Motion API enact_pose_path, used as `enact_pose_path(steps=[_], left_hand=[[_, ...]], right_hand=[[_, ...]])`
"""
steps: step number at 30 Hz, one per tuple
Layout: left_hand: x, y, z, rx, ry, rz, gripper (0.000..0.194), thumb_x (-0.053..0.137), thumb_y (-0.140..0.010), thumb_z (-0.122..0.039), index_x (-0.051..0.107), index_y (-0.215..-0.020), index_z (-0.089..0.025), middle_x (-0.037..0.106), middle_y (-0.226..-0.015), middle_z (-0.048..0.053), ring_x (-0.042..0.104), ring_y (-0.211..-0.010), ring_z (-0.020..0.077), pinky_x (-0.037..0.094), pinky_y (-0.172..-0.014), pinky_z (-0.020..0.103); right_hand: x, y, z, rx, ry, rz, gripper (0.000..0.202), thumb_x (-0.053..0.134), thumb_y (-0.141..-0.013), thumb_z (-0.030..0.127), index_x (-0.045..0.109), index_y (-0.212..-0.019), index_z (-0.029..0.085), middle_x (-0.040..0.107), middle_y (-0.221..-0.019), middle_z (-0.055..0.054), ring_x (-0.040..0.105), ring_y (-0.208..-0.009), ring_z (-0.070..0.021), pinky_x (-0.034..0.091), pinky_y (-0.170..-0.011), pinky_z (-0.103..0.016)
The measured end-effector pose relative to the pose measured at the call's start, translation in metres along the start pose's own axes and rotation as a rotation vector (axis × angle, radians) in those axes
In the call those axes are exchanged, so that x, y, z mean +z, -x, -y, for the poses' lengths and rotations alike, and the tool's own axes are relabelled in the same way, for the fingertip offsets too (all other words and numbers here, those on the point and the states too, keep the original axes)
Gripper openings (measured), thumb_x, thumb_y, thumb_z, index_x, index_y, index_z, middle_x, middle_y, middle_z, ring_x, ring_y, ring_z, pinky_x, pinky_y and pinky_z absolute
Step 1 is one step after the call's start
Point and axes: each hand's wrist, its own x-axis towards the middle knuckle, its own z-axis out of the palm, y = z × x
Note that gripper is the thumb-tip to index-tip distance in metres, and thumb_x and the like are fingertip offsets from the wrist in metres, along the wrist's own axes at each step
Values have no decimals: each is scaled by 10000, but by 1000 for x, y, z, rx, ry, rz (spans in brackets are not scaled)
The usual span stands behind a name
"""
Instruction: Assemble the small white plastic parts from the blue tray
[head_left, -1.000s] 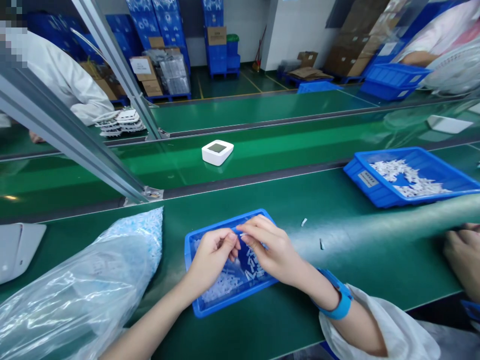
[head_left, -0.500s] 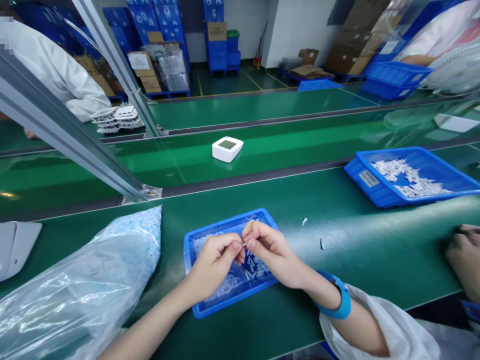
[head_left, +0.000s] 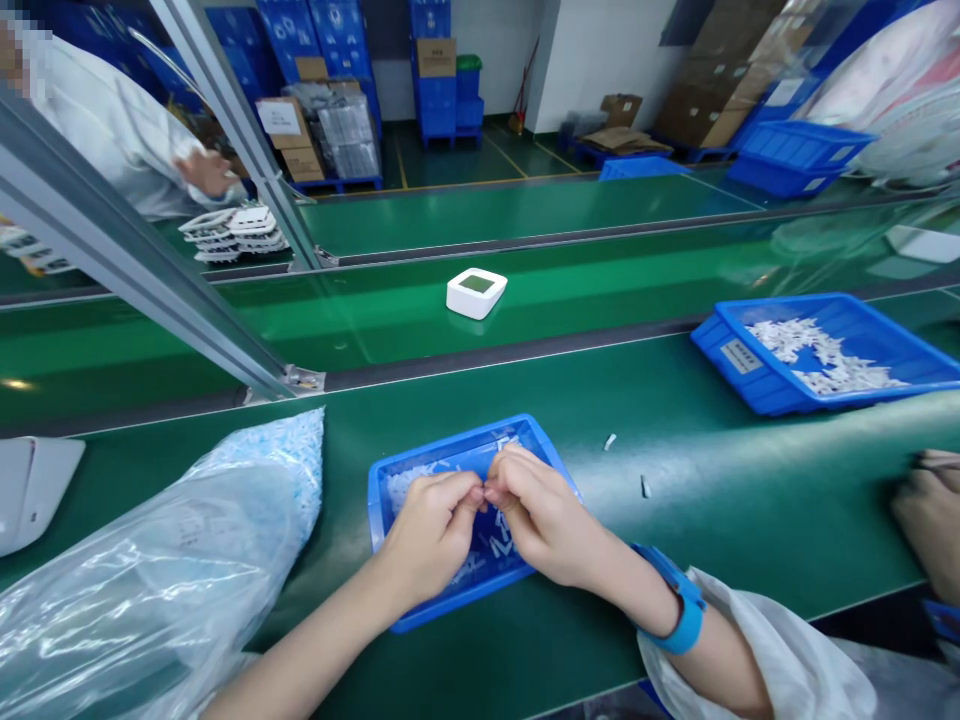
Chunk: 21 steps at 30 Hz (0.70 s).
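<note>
My left hand (head_left: 435, 530) and my right hand (head_left: 541, 515) meet fingertip to fingertip above a small blue tray (head_left: 416, 612). Both are closed in a pinch. Whatever sits between the fingertips is too small and too covered to name. Inside the tray lie loose small white plastic pieces (head_left: 501, 542) and, toward its left side, a heap of translucent pieces (head_left: 409, 484). A blue band (head_left: 679, 610) circles my right wrist. Two small pieces lie on the green table right of the tray, one a light sliver (head_left: 610, 441), the other a darker-edged bit (head_left: 646, 487).
A clear bag of pale blue pieces (head_left: 247, 500) lies at left, beside a white housing (head_left: 34, 495). A larger blue bin (head_left: 765, 385) of white parts stands at right, near another person's hand (head_left: 930, 510). A metal post (head_left: 187, 290) rises at left. The belt carries a white device (head_left: 476, 293).
My fingertips have drawn closer, and my right hand has turned so its back shows more. The white device has shifted right along the belt. At upper left, a co-worker's hand has risen into view.
</note>
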Motion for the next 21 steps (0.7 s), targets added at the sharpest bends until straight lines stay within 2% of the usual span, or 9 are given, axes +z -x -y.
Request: enact_pose_path(steps=[3,6,9,12,17,21], left_hand=[[0,2,3,-52,55,69,360,374,-952,-275,492,-627,-174,538,-571,-12,506,-553,120,345,-570,233],[0,2,5,-100,171,108,386,383,-958,-323,532,-637,-167,514,-532,-26,486,-523,111,341,-548,222],[0,1,5,-109,284,61,436,387,-962,-395,544,-630,-161,485,-504,-34,454,-497,102,326,-519,213],[0,1,3,-76,291,8,448,394,-962,-421,564,-645,-155,497,-512,-32,461,-501,98,325,-521,210],[-1,1,2,-42,244,8,432,398,-968,-401,575,-661,-153,535,-537,-21,493,-526,101,352,-550,209],[-1,1,3,-70,315,19,450,395,-964,-435,575,-662,-154,524,-540,-20,490,-528,102,356,-543,207]], right_hand=[[-7,-1,3,74,-18,111,225,362,-890,36,388,-744,206,497,-717,-32,462,-699,-178,396,-624,-310],[-11,-3,3,128,-91,153,222,400,-919,73,449,-741,195,535,-726,-28,496,-708,-167,408,-642,-300],[-11,-6,1,143,-261,72,205,471,-947,143,519,-753,190,595,-731,-13,546,-701,-142,425,-659,-275],[-8,-6,-2,144,-335,-36,144,521,-948,208,551,-807,198,620,-738,3,559,-693,-127,425,-659,-259],[-4,-3,-5,107,-297,-22,230,452,-974,211,511,-752,200,573,-726,-3,528,-702,-134,407,-670,-275],[-2,-1,-5,164,-385,-95,263,434,-981,274,460,-728,204,496,-701,7,479,-651,-132,381,-607,-274]])
